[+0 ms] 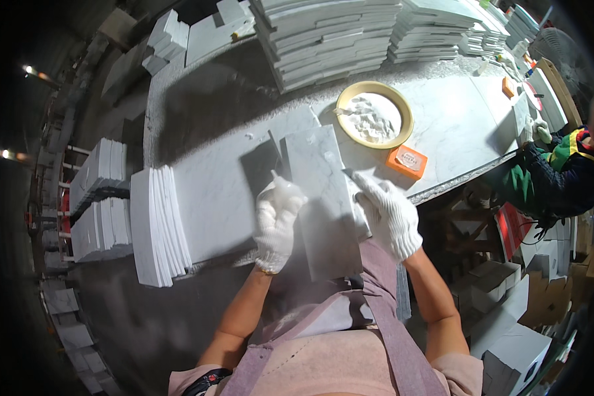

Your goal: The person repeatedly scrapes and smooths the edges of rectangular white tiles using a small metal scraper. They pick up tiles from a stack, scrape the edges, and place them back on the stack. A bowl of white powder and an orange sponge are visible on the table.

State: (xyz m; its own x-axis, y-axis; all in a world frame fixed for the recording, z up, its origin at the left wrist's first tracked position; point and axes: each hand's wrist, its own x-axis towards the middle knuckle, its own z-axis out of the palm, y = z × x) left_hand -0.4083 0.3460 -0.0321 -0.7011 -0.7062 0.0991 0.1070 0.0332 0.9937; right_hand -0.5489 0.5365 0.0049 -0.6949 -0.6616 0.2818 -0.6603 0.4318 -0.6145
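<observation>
White-gloved left hand (275,228) clasps a translucent nozzle-tipped container (286,189); white-gloved right hand (393,214), grip indeterminable, is right of a grey rectangular marble slab (323,204), apparently unfinished.

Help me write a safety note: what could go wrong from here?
The grey slab reaches past the front edge of the table and could slip. The orange box sits near that edge, close to the right hand, and might get knocked off. The tall stack looks unevenly piled; a bump might shift it.

Grey veined rectangular tile (322,204), near end juts past tabletop (198,112) edge; translucent nozzled bottle (284,189) by its left side.
</observation>
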